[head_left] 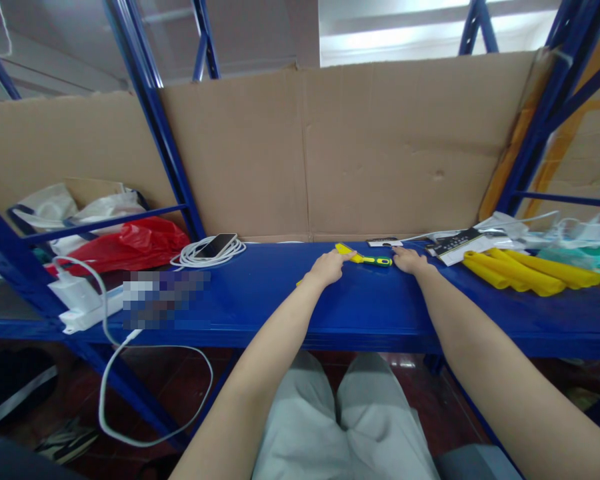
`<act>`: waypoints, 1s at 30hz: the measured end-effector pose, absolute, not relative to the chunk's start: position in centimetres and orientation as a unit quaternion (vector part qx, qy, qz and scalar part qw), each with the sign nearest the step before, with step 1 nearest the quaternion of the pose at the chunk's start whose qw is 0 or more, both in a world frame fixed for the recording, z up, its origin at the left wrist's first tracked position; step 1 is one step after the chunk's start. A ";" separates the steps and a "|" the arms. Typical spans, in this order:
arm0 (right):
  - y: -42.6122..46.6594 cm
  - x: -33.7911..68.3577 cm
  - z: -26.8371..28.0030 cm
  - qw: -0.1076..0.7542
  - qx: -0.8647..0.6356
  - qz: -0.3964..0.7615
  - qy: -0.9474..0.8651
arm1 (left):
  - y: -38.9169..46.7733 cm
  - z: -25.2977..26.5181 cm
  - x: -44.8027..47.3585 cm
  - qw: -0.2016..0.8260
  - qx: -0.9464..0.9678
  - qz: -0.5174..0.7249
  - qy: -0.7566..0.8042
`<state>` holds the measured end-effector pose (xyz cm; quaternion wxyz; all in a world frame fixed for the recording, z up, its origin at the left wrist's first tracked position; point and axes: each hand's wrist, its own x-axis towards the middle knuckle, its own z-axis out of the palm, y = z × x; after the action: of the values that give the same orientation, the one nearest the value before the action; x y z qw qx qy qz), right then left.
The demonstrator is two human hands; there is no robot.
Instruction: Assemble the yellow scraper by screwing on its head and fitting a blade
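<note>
On the blue tabletop (370,310), between the person's two hands, lies a yellow-and-green scraper (373,261), its handle pointing right and its yellow head to the left. Its long axis runs crosswise, nearly parallel to the front edge, with the head end slightly farther from the person than the handle end. The left hand (329,268) is the nearer: it meets the tool at the head, one finger overlapping the yellow part, though whether the fingers are closed around it or merely rest on it, I cannot tell. From this hand the handle extends rightward, toward the other one

The right hand (409,260) lies low, palm down, with its fingers loosely extended and nothing visible in its grip; its fingertips are just beside the free end of the handle, and a small gap seems to separate them. Directly behind the scraper is a small black-and-white card (380,243), near the cardboard panel (370,153). Beyond the right hand are a black-and-white packet (465,246) and several yellow tube-like pieces (525,272), well apart from the tool
</note>
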<state>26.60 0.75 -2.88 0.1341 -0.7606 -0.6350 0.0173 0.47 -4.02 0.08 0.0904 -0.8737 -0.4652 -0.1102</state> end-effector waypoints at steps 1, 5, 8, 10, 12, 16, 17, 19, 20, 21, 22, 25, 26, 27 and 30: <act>1.0 26.7 -2.9 0.134 -0.758 0.017 -0.639 | -4.0 0.0 0.5 0.090 -0.874 -0.109 -0.465; 1.6 26.9 -3.0 0.127 -0.753 0.025 -0.645 | -3.9 -0.1 0.5 0.087 -0.875 -0.105 -0.465; 1.5 26.8 -3.0 0.122 -0.755 0.032 -0.643 | -3.9 -0.1 0.6 0.081 -0.874 -0.101 -0.467; 1.4 26.7 -2.9 0.121 -0.755 0.031 -0.644 | -3.9 -0.1 0.6 0.078 -0.875 -0.103 -0.467; 1.2 26.6 -2.8 0.122 -0.755 0.023 -0.644 | -3.9 -0.1 0.7 0.076 -0.876 -0.106 -0.465; 1.1 26.5 -2.6 0.132 -0.756 0.012 -0.642 | -3.9 -0.1 0.6 0.076 -0.876 -0.104 -0.465; 1.1 26.5 -2.6 0.134 -0.756 0.013 -0.640 | -3.9 -0.1 0.6 0.076 -0.876 -0.103 -0.466; 1.0 26.6 -2.6 0.138 -0.759 0.016 -0.636 | -3.8 -0.1 0.6 0.076 -0.875 -0.102 -0.467; 1.0 26.6 -2.6 0.141 -0.758 0.016 -0.637 | -3.8 -0.1 0.5 0.075 -0.875 -0.103 -0.467; 1.0 26.7 -2.5 0.144 -0.755 0.014 -0.640 | -3.8 -0.1 0.5 0.075 -0.875 -0.105 -0.467; 1.0 26.8 -2.5 0.149 -0.750 0.010 -0.645 | -3.8 -0.1 0.4 0.075 -0.875 -0.107 -0.466; 0.8 27.0 -2.4 0.171 -0.725 -0.001 -0.667 | -3.7 -0.1 0.4 0.064 -0.872 -0.112 -0.472; 0.8 27.0 -2.3 0.179 -0.718 -0.002 -0.672 | -3.7 -0.1 0.4 0.060 -0.871 -0.114 -0.475; 0.7 26.9 -2.3 0.185 -0.714 -0.001 -0.675 | -3.7 -0.1 0.4 0.057 -0.869 -0.116 -0.477; 0.3 26.7 -2.0 0.200 -0.720 0.000 -0.665 | -3.7 -0.2 0.5 0.052 -0.870 -0.120 -0.476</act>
<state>26.69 0.33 -1.99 0.1998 -0.7197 -0.6649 -0.0004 0.49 -3.70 -0.16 0.0517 -0.8698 -0.4757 -0.1202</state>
